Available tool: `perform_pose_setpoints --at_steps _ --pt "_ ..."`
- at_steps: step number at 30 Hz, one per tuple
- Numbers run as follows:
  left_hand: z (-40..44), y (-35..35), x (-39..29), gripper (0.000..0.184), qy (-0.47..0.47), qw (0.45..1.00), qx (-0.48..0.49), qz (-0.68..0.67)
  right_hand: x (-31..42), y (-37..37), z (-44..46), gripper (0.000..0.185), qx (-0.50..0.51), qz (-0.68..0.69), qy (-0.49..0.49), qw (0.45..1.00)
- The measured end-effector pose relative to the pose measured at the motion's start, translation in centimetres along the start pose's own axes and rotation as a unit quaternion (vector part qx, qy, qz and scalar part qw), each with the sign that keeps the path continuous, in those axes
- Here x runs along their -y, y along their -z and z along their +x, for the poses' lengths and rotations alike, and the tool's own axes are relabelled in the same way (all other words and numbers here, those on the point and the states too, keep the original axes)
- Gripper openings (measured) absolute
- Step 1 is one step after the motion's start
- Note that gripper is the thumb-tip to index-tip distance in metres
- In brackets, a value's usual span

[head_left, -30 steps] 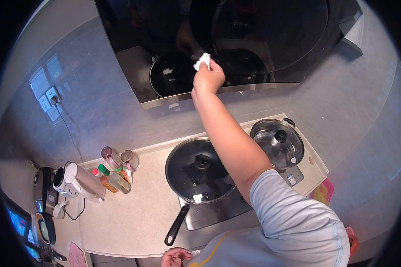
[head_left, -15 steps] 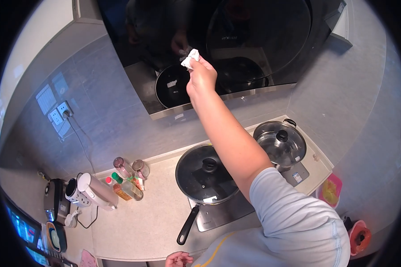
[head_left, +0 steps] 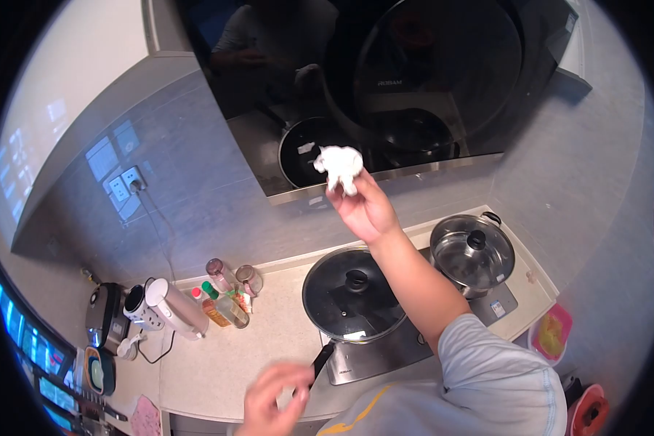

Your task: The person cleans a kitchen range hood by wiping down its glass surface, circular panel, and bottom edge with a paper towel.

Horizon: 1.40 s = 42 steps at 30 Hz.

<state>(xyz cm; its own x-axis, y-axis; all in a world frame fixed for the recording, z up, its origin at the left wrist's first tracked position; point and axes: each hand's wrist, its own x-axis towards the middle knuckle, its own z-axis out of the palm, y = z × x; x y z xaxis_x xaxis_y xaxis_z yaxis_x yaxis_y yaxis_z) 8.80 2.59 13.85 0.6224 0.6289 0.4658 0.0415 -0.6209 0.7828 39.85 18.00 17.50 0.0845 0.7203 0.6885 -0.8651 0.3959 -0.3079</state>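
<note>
My right hand (head_left: 365, 207) is raised in front of the range hood, closed on a crumpled white tissue (head_left: 341, 167). The tissue bunches out above the fingertips, palm side toward me. My left hand (head_left: 272, 400) is low at the counter's front edge, a little blurred. Its thumb and fingers are loosely bent and apart, with nothing seen between them. Close by is the black handle of a frying pan (head_left: 323, 361), partly hidden by that hand. The pan's glass lid (head_left: 356, 312) has a black knob. Behind it rises the glossy black range hood (head_left: 407, 94), reflecting the cookware.
A lidded steel pot (head_left: 469, 261) stands right of the pan on the cooktop (head_left: 370, 363). Bottles (head_left: 225, 309), glass jars, a pale pink kettle (head_left: 174, 309) and a rice cooker (head_left: 107, 316) line the left. A plugged cord hangs from the wall socket (head_left: 127, 183).
My right hand has come down and back from the hood with the tissue, turning so more of it shows. My left hand has risen into view beside the pan handle. The view has shifted.
</note>
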Motion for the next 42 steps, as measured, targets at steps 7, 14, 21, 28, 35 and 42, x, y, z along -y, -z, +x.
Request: perform_pose_setpoints --at_steps 7,14,21,28,35,42 --pt "15.8 -3.5 2.7 0.063 -0.189 0.965 -0.172 0.052 -1.5 -2.7 -6.6 0.019 -0.113 -0.145 -0.056 0.981" --pt "19.6 -7.9 6.2 0.04 -0.195 0.951 -0.239 -0.015 0.6 -2.0 -9.4 0.028 -0.087 -0.356 -0.041 0.93" --pt "30.0 -1.4 -3.0 0.03 -0.425 0.841 -0.328 0.064 7.6 -0.3 -14.2 0.026 -0.058 -0.492 -0.1 0.863" --pt "41.2 2.1 -13.5 0.032 -0.615 0.562 -0.364 0.416 13.5 4.6 -23.2 0.024 -0.246 -0.438 -0.22 0.836" --pt "41.6 2.5 -13.5 0.024 -0.622 0.504 -0.279 0.531 18.4 6.5 -29.0 0.017 -0.416 -0.375 -0.171 0.81" --pt "42.5 2.7 -6.3 0.035 -0.56 0.435 -0.333 0.621 19.3 7.7 -31.0 0.016 -0.486 -0.319 -0.137 0.802"
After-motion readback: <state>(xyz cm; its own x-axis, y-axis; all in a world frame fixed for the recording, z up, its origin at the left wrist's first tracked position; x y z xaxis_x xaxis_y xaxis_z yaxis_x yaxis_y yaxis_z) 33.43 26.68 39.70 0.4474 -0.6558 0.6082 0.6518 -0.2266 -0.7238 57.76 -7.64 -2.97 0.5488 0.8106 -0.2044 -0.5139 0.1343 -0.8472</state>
